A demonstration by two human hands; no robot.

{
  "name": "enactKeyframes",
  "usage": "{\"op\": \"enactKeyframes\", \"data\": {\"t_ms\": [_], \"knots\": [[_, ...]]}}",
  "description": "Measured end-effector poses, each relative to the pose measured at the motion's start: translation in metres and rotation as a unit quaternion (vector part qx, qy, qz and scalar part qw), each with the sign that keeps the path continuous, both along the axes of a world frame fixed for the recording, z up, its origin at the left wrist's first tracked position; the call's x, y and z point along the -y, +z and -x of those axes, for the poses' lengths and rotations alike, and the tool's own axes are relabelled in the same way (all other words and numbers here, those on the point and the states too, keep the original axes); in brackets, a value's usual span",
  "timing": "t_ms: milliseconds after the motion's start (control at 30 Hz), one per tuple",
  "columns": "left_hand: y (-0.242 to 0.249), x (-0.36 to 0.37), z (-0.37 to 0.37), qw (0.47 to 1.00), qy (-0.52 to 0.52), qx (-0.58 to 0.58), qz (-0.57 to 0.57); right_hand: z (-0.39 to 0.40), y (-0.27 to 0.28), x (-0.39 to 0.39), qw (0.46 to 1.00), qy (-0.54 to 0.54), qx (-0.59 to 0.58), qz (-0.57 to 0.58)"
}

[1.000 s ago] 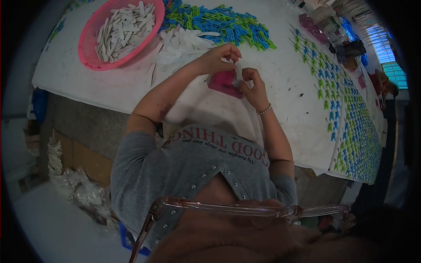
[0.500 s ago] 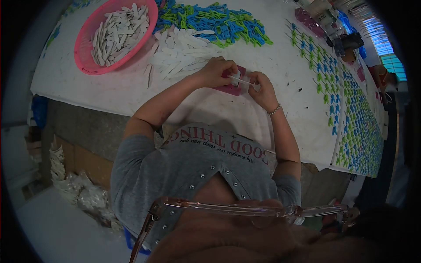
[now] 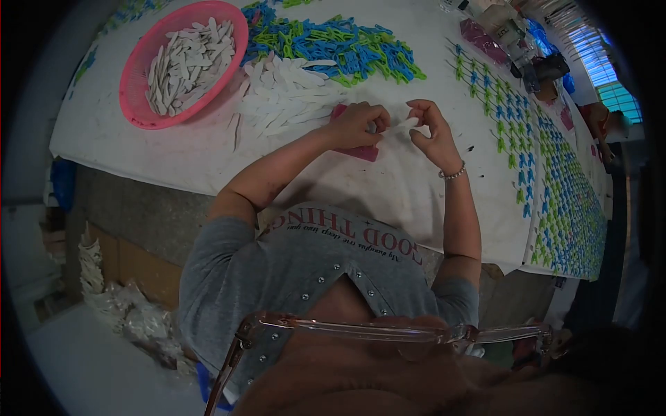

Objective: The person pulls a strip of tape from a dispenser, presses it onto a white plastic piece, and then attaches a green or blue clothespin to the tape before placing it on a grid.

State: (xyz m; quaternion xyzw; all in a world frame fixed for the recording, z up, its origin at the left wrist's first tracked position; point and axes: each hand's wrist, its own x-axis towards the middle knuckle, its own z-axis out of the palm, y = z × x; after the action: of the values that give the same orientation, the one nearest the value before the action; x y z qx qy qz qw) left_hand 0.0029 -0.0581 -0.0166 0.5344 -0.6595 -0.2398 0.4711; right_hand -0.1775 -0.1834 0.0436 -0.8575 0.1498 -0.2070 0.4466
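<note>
While both hands meet near the middle of the frame, the left hand point(image 3: 359, 125) is curled shut over one end of a small white plastic piece point(image 3: 402, 125) and the right hand point(image 3: 431, 133) pinches its other end between fingertips. Under the left hand a pink block point(image 3: 355, 150) lies on the white-covered bench point(image 3: 208, 149). Just above, loose white pieces point(image 3: 284, 93) are heaped; farther up lie blue and green clips point(image 3: 333, 45), and at upper left a pink basket point(image 3: 142, 114) holds more white pieces.
</note>
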Motion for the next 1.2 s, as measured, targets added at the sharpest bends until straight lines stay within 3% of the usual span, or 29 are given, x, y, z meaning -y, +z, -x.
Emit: {"op": "enactKeyframes", "data": {"t_ms": [33,67,100,133,200,267,300,367,467,533,700,800,867,900,933,967,1067,1200], "knots": [[0.001,-0.002,-0.002,0.996,0.018,-0.08,-0.041,-0.006,-0.003,0.007,0.997,0.009,0.03,-0.066],[-0.004,-0.002,-0.007,0.996,0.018,-0.08,-0.039,-0.012,-0.007,0.016,0.989,0.018,0.06,-0.131],[-0.012,-0.003,-0.014,0.984,0.021,-0.164,-0.059,-0.019,-0.019,0.029,0.99,0.019,0.06,-0.129],[-0.016,-0.005,-0.02,0.965,0.024,-0.248,-0.078,-0.028,-0.036,0.044,0.996,-0.015,0.026,-0.08],[-0.006,-0.017,-0.025,0.955,0.038,-0.284,-0.075,-0.049,-0.058,0.064,0.998,-0.047,-0.008,-0.028],[0.003,-0.029,-0.025,0.943,0.054,-0.32,-0.07,-0.075,-0.067,0.072,0.975,-0.127,-0.089,0.159],[0.005,-0.035,-0.025,0.92,0.042,-0.383,-0.072,-0.088,-0.067,0.072,0.975,-0.123,-0.087,0.16],[0.005,-0.04,-0.025,0.893,0.034,-0.444,-0.071,-0.112,-0.067,0.071,0.94,-0.144,-0.069,0.302],[-0.002,-0.046,-0.026,0.868,0.05,-0.491,-0.058,-0.142,-0.077,0.08,0.904,-0.161,-0.138,0.37],[-0.001,-0.05,-0.027,0.823,0.028,-0.565,-0.05,-0.148,-0.082,0.083,0.902,-0.16,-0.154,0.369],[0.002,-0.057,-0.025,0.774,0.026,-0.63,-0.059,-0.125,-0.072,0.079,0.903,-0.166,-0.178,0.354],[-0.002,-0.057,-0.025,0.779,0.015,-0.624,-0.064,-0.095,-0.053,0.067,0.936,-0.164,-0.109,0.293],[-0.002,-0.057,-0.022,0.792,0.008,-0.606,-0.067,-0.068,-0.024,0.043,0.98,-0.171,-0.088,-0.054],[0.003,-0.059,-0.02,0.829,0.014,-0.556,-0.06,-0.055,-0.018,0.03,0.979,-0.176,-0.088,-0.056],[0.007,-0.06,-0.019,0.863,0.02,-0.503,-0.052,-0.042,-0.012,0.016,0.975,-0.152,0.008,-0.16],[0.01,-0.06,-0.017,0.863,0.016,-0.501,-0.056,-0.03,-0.008,0.002,0.952,-0.126,0.104,-0.259],[0.02,-0.063,-0.01,0.908,0.011,-0.415,-0.054,-0.003,-0.001,-0.039,0.917,-0.113,0.151,-0.352],[0.024,-0.062,-0.005,0.959,0.024,-0.282,-0.007,0.014,-0.019,-0.069,0.902,-0.081,0.205,-0.372]]}}
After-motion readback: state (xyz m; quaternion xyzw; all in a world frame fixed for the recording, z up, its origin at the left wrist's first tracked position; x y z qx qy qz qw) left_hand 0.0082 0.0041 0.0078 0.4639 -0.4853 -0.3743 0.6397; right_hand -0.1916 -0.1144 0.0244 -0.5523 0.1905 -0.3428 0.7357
